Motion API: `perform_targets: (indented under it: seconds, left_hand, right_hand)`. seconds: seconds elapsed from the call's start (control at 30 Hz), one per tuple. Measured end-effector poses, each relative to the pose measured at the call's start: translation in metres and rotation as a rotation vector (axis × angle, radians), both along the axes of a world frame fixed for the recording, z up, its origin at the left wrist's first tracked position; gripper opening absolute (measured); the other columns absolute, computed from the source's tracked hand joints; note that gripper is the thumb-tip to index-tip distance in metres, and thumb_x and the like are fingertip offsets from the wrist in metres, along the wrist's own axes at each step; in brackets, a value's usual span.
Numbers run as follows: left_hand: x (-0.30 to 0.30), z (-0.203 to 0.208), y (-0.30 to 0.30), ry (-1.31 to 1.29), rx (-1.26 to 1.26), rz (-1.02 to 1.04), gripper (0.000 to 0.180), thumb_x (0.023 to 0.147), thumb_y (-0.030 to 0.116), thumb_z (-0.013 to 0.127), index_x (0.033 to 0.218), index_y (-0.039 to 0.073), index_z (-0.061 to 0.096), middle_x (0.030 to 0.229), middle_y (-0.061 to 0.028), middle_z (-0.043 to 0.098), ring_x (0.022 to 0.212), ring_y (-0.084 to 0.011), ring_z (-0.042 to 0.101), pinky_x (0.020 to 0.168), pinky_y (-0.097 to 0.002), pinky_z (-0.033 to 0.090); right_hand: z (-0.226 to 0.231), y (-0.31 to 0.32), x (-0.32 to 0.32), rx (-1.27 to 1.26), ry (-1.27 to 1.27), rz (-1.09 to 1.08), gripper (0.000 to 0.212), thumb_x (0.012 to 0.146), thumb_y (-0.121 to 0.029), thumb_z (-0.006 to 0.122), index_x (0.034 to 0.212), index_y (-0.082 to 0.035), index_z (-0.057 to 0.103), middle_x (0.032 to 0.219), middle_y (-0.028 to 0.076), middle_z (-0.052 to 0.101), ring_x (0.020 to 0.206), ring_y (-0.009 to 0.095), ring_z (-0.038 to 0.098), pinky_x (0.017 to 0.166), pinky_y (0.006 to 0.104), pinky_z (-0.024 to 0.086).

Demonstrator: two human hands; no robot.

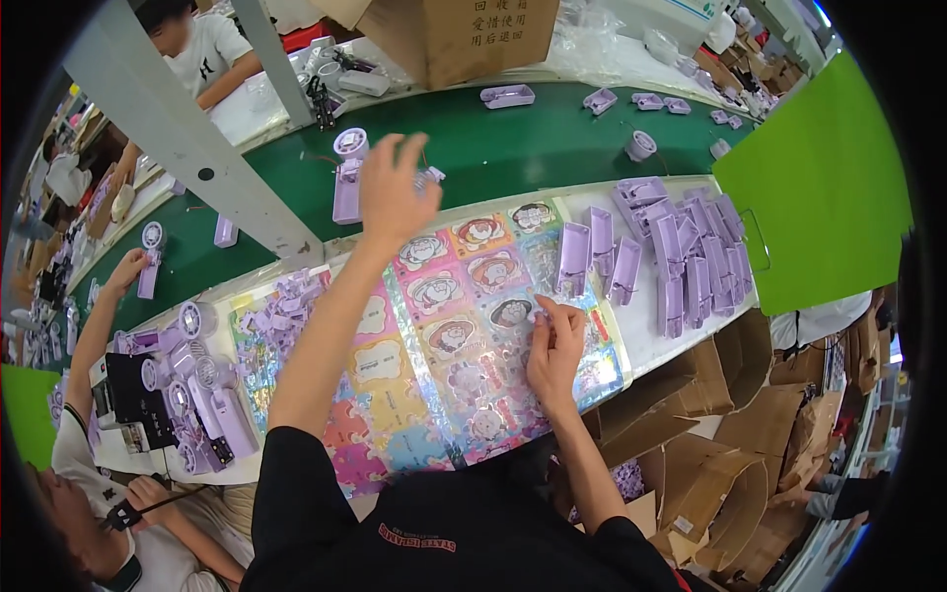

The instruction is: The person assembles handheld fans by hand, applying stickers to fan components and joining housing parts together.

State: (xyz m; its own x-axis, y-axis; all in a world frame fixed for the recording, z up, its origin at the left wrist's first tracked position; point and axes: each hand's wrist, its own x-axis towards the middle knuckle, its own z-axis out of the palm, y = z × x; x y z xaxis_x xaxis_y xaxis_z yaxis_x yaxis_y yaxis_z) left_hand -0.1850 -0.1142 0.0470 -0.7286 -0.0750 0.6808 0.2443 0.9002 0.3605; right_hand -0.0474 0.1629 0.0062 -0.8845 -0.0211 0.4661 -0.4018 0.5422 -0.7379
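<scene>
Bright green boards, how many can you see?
2. One big board is at the right, beside the heap of purple trays; another board is at the left edge, partly cut off. More may be hidden.

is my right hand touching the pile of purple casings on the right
Apart: the head view shows a strip of the colorful printed mat between your right hand and the purple casings.
</scene>
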Motion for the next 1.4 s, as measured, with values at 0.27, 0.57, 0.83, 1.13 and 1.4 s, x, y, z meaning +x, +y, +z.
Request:
perform_targets:
  seconds: [0.27, 0.57, 0.83, 1.13, 1.4]
  left_hand:
    - [0.013, -0.029, 0.029, -0.221, 0.006, -0.022, 0.037, 0.092, 0.017, 0.067, 0.129, 0.016, 0.059, 0.136, -0.0196, 0.052, 0.114, -0.0404, 0.057, 0.092, -0.0500, 0.049]
    - [0.114, 0.015, 0.084, -0.451, 1.690, -0.322, 0.024, 0.101, 0.031, 0.063, 0.119, 0.017, 0.058, 0.101, 0.0009, 0.064, 0.082, -0.0074, 0.062, 0.055, -0.0228, 0.042]
    - [0.170, -0.012, 0.079, -0.745, 1.719, -0.501, 0.031, 0.102, 0.033, 0.057, 0.120, 0.008, 0.059, 0.078, -0.0053, 0.064, 0.049, -0.0160, 0.062, 0.035, -0.0235, 0.037]
    - [0.185, -0.021, 0.079, -0.554, 1.312, -0.454, 0.020, 0.097, 0.019, 0.066, 0.105, 0.002, 0.071, 0.096, -0.0022, 0.068, 0.085, -0.0086, 0.063, 0.073, -0.0224, 0.049]
    - [0.188, -0.034, 0.085, -0.618, 1.382, -0.619, 0.025, 0.093, 0.009, 0.065, 0.115, -0.002, 0.067, 0.102, -0.0048, 0.070, 0.092, -0.0106, 0.065, 0.081, -0.0243, 0.050]
  right_hand:
    - [-0.005, -0.006, 0.008, -0.223, -0.155, 0.029, 0.040, 0.088, 0.000, 0.072, 0.126, -0.003, 0.060, 0.114, 0.012, 0.050, 0.086, 0.016, 0.059, 0.073, 0.0268, 0.053]
    - [-0.011, 0.007, 0.001, -0.600, -0.278, -0.065, 0.018, 0.100, -0.005, 0.061, 0.117, -0.002, 0.059, 0.123, 0.010, 0.056, 0.110, 0.015, 0.060, 0.087, 0.0262, 0.052]
    - [0.063, 0.001, -0.001, -0.375, -0.055, 0.392, 0.017, 0.090, 0.002, 0.067, 0.107, -0.001, 0.064, 0.129, 0.015, 0.060, 0.120, 0.025, 0.061, 0.102, 0.0363, 0.050]
    - [0.071, -0.005, 0.016, -0.038, -0.291, 0.557, 0.020, 0.087, 0.006, 0.065, 0.107, 0.001, 0.065, 0.133, 0.016, 0.063, 0.120, 0.027, 0.063, 0.101, 0.0362, 0.049]
    - [0.041, -0.005, 0.019, -0.421, -0.530, 0.426, 0.030, 0.093, 0.001, 0.067, 0.121, 0.004, 0.056, 0.118, 0.010, 0.061, 0.106, 0.015, 0.063, 0.088, 0.0288, 0.053]
